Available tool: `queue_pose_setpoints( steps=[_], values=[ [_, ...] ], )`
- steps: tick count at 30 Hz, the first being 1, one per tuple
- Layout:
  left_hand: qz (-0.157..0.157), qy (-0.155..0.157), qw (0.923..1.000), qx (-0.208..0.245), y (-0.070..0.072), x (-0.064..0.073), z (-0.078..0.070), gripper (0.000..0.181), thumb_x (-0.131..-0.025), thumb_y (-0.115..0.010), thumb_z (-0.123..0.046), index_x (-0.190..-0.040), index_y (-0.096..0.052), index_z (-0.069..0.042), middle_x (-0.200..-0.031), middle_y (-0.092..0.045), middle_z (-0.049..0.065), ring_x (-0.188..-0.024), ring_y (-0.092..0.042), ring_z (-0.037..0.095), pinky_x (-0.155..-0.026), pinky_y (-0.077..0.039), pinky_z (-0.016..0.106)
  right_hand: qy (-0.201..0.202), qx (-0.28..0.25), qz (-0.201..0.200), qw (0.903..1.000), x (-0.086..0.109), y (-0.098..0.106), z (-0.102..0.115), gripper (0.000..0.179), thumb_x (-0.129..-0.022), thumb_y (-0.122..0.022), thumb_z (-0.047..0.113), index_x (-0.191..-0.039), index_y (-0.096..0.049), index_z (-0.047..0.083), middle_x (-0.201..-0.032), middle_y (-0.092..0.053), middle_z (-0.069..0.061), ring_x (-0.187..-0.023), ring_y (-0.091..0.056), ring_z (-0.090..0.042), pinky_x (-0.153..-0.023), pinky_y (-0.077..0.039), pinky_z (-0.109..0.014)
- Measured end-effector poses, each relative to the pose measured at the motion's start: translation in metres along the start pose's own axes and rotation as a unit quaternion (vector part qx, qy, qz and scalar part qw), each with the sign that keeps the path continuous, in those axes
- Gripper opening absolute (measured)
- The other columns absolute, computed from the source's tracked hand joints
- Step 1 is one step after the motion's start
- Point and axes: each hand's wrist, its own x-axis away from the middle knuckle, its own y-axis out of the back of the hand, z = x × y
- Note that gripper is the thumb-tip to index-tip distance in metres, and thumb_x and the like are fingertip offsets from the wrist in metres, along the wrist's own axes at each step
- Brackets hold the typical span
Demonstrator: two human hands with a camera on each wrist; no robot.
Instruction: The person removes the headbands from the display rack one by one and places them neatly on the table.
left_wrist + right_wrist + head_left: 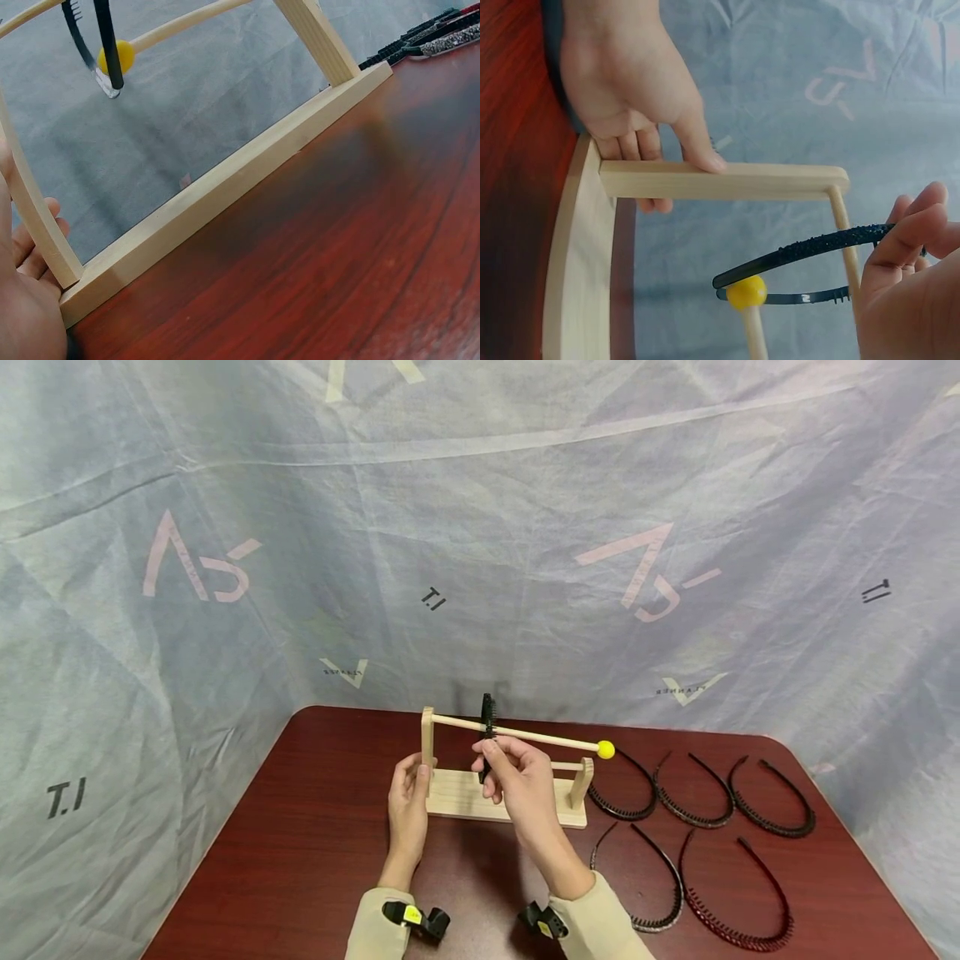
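Note:
A pale wooden rack stands on the table, with a tall left post, a shorter right post and two rods. The upper rod ends in a yellow ball. My left hand grips the left post, thumb on one side and fingers behind it. With its thumb and fingers, my right hand pinches a black toothed headband at the upper rod, near the rod's middle. In the right wrist view the headband's two ends point down past a second yellow ball.
Several headbands lie on the dark red table to the right of the rack: black ones, a grey-patterned one and a dark red one. Printed grey cloth hangs behind and along the sides.

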Motion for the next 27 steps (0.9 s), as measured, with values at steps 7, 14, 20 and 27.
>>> queue_pose_setpoints(
  steps=[7, 14, 20, 27],
  values=[
    [0.000, -0.002, 1.0000, -0.003, 0.001, 0.001, 0.001, 0.034, -0.120, -0.050, -0.014, -0.148, -0.055, 0.004, -0.147, -0.063, 0.036, -0.139, -0.064, 0.023, -0.110, -0.042, 0.022, 0.017, 0.007, -0.012, 0.9998, 0.003, 0.006, 0.007, 0.020, -0.112, -0.066, 0.007, -0.109, -0.076, -0.010, -0.079, -0.072, -0.004, -0.050, -0.054, -0.006, -0.049, -0.042, -0.019],
    [0.002, -0.001, 1.0000, 0.009, 0.001, 0.000, 0.002, 0.033, -0.120, -0.051, -0.012, -0.148, -0.055, 0.005, -0.147, -0.063, 0.036, -0.135, -0.065, 0.016, -0.109, -0.044, 0.023, 0.042, 0.027, -0.024, 0.9985, 0.004, 0.015, 0.014, 0.021, -0.112, -0.065, 0.006, -0.108, -0.075, -0.012, -0.077, -0.071, -0.003, -0.048, -0.053, -0.006, -0.048, -0.040, -0.018],
    [0.001, -0.006, 0.9999, 0.015, 0.002, -0.001, 0.001, 0.033, -0.119, -0.051, -0.012, -0.148, -0.055, 0.005, -0.146, -0.064, 0.036, -0.138, -0.065, 0.023, -0.110, -0.043, 0.023, 0.047, 0.043, -0.036, 0.9973, 0.003, 0.027, 0.020, 0.021, -0.114, -0.065, 0.010, -0.109, -0.076, -0.007, -0.077, -0.072, -0.003, -0.049, -0.053, -0.007, -0.048, -0.041, -0.019],
    [0.005, 0.000, 0.9999, 0.011, 0.002, 0.001, 0.002, 0.035, -0.120, -0.051, -0.013, -0.149, -0.055, 0.005, -0.148, -0.063, 0.035, -0.140, -0.064, 0.022, -0.111, -0.043, 0.023, 0.048, 0.054, -0.061, 0.9955, 0.004, 0.045, 0.028, 0.025, -0.115, -0.064, 0.013, -0.109, -0.075, -0.009, -0.076, -0.072, -0.003, -0.048, -0.049, -0.008, -0.048, -0.040, -0.021]
  ],
)
